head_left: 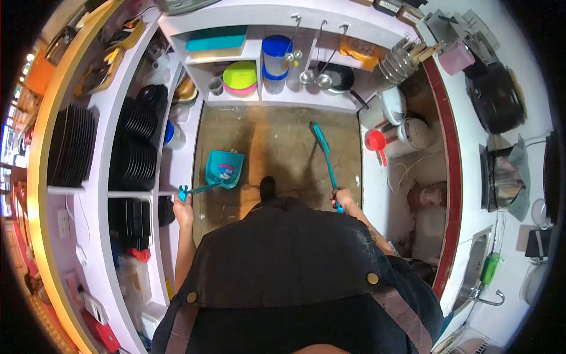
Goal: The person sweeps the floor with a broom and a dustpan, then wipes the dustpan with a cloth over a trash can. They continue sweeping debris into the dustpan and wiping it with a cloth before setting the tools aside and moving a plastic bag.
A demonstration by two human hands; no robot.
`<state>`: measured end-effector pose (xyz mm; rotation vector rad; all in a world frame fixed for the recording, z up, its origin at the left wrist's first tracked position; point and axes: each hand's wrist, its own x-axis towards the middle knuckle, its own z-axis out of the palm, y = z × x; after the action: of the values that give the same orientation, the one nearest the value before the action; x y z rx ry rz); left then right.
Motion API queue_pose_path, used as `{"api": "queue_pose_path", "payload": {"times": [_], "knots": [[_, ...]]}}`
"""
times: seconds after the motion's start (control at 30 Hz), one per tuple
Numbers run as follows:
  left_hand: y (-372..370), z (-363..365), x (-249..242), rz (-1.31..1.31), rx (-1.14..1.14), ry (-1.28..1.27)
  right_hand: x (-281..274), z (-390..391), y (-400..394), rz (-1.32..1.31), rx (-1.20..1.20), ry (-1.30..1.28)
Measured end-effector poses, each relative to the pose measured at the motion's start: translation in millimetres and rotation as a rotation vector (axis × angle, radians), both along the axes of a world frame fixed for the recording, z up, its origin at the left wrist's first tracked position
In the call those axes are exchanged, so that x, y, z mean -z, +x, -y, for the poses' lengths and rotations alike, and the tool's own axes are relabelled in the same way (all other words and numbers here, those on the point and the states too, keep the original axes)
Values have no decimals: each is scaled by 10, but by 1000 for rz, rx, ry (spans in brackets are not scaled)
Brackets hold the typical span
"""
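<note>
My left hand (184, 205) is closed round the handle end of a teal dustpan (216, 160), out to the left at the shelf edge. The pan lies low over the floor with a pink, white and blue patch showing inside it. On the other side, my right hand (344, 199) grips the lower end of a long teal brush (327, 156). Its narrow head points away from me, toward the back shelf. Between the two, a dark shoe tip shows beyond my dark apron (283, 253).
Brown floor (277, 135) lies ahead. Left shelves hold stacked black plates (138, 121). The back shelf has blue-lidded tubs (275, 53), lime and pink bowls (240, 75), and hanging ladles (323, 79). To the right are a red scoop (375, 140), white buckets (413, 133) and a sink (473, 259).
</note>
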<state>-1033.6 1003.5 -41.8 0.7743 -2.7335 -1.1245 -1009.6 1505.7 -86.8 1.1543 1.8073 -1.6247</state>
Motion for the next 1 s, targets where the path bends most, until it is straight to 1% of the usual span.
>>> {"api": "queue_pose_path", "payload": {"times": [0.03, 0.1, 0.13, 0.17, 0.2, 0.23, 0.27, 0.3, 0.33, 0.37, 0.4, 0.43, 0.5, 0.53, 0.6, 0.67, 0.7, 0.73, 0.77, 0.83, 0.87, 0.9, 0.93, 0.97, 1.0], "knots": [[-162, 43, 35, 29, 14, -7, -74, -2, -148, 29, -1, -21], [-455, 145, 63, 56, 75, 46, -277, 9, -364, 55, 93, -39], [-581, 168, 20, 112, 76, 91, -374, 9, -415, 58, 162, -25], [-697, 221, 3, 90, 123, 181, -430, -31, -442, 59, 247, -9], [-820, 389, 132, 149, 196, 160, -414, -98, -437, 54, 317, -5], [-932, 342, -41, 182, 197, 128, -368, -186, -425, 83, 208, 4], [-1035, 500, 97, 156, 245, 134, -348, -282, -387, 113, 97, 13], [-1157, 757, 357, 200, 289, 75, -361, -367, -339, 110, 162, 17], [-1185, 575, 60, 169, 256, 152, -385, -428, -307, 116, 153, 0], [-1293, 462, -159, 296, 264, 34, -402, -490, -284, 123, 135, -19], [-1344, 456, -138, 215, 315, -26, -511, -539, -263, 112, 155, -3], [-1477, 1089, 628, 249, 277, 315, -514, -619, -224, 108, 185, -4], [-1524, 905, 436, 384, 253, 230, -510, -829, -163, 135, 171, -84], [-1589, 904, 504, 377, 272, 224, -543, -932, -137, 126, 189, -87], [-1750, 898, 672, 409, 4, -725, -656, -1126, -85, 121, 221, -206], [-1874, -36, -72, 335, 64, -806, -677, -1349, 6, 85, 235, -251], [-1934, -789, -756, 298, 92, -848, -696, -1460, 69, 60, 233, -291], [-2125, -1145, -898, 244, 193, -857, -740, -1558, 121, 63, 283, -347], [-2239, -1380, -954, 186, 294, -863, -797, -1651, 177, 68, 302, -353], [-2779, -1421, -185, -124, 698, -543, -893, -1828, 310, 100, 325, -383], [-2893, -1736, -86, -91, 897, -450, -904, -1909, 402, 123, 320, -401], [-3018, -2247, -86, -53, 1096, -353, -929, -1951, 501, 122, 344, -409], [-3016, -2800, -284, -2, 1381, -368, -978, -1987, 597, 160, 346, -411], [-2948, -3349, -459, 137, 1376, -175, -1056, -2003, 672, 199, 348, -413], [-3001, -3708, -264, 171, 1493, -161, -1206, -1976, 729, 217, 336, -385]]}}
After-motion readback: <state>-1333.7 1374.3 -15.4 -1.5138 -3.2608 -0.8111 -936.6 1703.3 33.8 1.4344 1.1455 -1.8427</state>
